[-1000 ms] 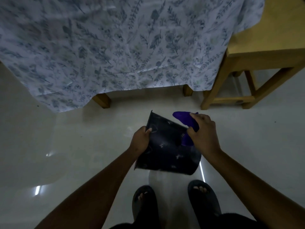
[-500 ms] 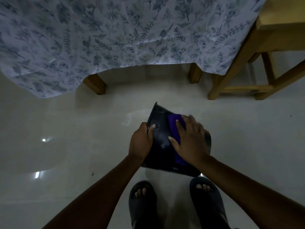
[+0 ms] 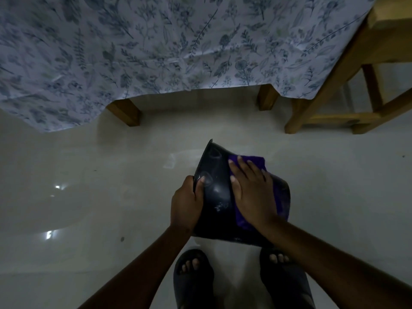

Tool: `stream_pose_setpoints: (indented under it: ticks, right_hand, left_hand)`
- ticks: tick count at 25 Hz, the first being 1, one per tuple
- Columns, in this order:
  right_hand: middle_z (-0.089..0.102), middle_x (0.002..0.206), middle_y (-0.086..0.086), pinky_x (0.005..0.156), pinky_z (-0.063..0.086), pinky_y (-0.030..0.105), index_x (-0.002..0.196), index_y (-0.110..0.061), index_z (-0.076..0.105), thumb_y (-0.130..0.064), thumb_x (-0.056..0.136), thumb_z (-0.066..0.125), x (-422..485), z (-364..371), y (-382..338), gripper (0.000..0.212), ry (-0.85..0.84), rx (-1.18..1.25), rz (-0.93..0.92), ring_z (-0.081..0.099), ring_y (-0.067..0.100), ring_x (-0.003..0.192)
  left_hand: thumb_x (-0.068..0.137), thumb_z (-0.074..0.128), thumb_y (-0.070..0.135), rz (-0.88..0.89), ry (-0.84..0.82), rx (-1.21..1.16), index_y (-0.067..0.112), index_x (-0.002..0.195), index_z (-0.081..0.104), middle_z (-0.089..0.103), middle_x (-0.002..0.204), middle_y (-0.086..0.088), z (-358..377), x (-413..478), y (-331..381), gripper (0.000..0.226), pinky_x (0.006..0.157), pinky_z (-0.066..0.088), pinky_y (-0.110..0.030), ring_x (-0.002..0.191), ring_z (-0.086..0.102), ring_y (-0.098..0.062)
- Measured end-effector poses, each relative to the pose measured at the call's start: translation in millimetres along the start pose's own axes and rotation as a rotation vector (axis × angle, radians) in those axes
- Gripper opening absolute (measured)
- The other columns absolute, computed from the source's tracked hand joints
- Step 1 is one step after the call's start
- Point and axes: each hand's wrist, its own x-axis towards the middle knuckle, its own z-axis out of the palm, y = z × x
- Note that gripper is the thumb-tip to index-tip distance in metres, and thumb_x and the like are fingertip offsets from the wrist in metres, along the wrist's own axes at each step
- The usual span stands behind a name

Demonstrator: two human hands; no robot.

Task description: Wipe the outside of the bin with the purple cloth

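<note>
A dark, glossy bin is held tilted above the floor in front of me, its rim pointing away and to the left. My left hand grips the bin's left rim edge, thumb on the outer wall. My right hand lies flat with fingers spread on the purple cloth, pressing it against the bin's outer wall. The cloth shows beyond the fingertips and along the right side of the hand. The bin's inside is hidden.
A bed with a floral sheet hangs ahead, its wooden legs on the pale shiny floor. A wooden stool stands at the right. My two feet in dark sandals are directly below the bin.
My right hand went from pinching the cloth near the bin's top edge to lying flat on it against the bin's wall. The view has tipped downward; my left hand keeps its grip.
</note>
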Motion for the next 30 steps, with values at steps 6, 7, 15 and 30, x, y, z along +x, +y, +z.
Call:
stream_pose_setpoints:
  ticks: [6, 7, 15, 30]
  right_hand:
    - [0.062, 0.125, 0.009, 0.094, 0.041, 0.039, 0.127, -0.018, 0.053, -0.035, 0.097, 0.032, 10.1, -14.3, 40.1, 0.04, 0.077, 0.087, 0.393, 0.054, 0.03, 0.12]
    - [0.053, 0.139, 0.007, 0.104, 0.036, 0.044, 0.136, -0.017, 0.046, -0.033, 0.097, 0.033, -12.3, -8.6, 28.4, 0.044, 0.073, 0.06, 0.369, 0.045, 0.029, 0.131]
    - [0.058, 0.132, 0.011, 0.093, 0.043, 0.04, 0.132, -0.015, 0.049, -0.024, 0.098, 0.027, 54.0, -12.3, 45.6, 0.041, -0.026, 0.1, 0.26, 0.054, 0.028, 0.118]
    - [0.034, 0.153, -0.007, 0.112, 0.024, 0.043, 0.145, -0.025, 0.035, -0.03, 0.095, 0.032, -35.4, -2.1, 9.5, 0.051, 0.021, 0.032, 0.012, 0.024, 0.019, 0.144]
  left_hand:
    - [0.098, 0.035, 0.044, -0.034, -0.001, -0.009, 0.014, 0.095, 0.055, 0.061, 0.082, 0.004, 0.8, 11.9, 12.0, 0.036, 0.052, 0.035, -0.013, 0.069, 0.058, -0.014]
    - [0.098, 0.035, 0.044, -0.043, 0.003, -0.006, 0.014, 0.094, 0.055, 0.061, 0.082, 0.004, 1.3, 12.5, 12.4, 0.036, 0.051, 0.035, -0.013, 0.069, 0.058, -0.014]
    - [0.1, 0.034, 0.04, -0.102, 0.039, 0.08, 0.013, 0.086, 0.052, 0.056, 0.076, 0.003, 6.2, 39.6, 45.4, 0.035, 0.055, 0.038, -0.025, 0.063, 0.051, -0.015]
    - [0.1, 0.04, 0.031, 0.014, -0.153, -0.193, 0.01, 0.112, 0.052, 0.061, 0.1, -0.001, 4.7, 41.4, 32.2, 0.027, 0.062, 0.04, -0.007, 0.086, 0.059, -0.017]
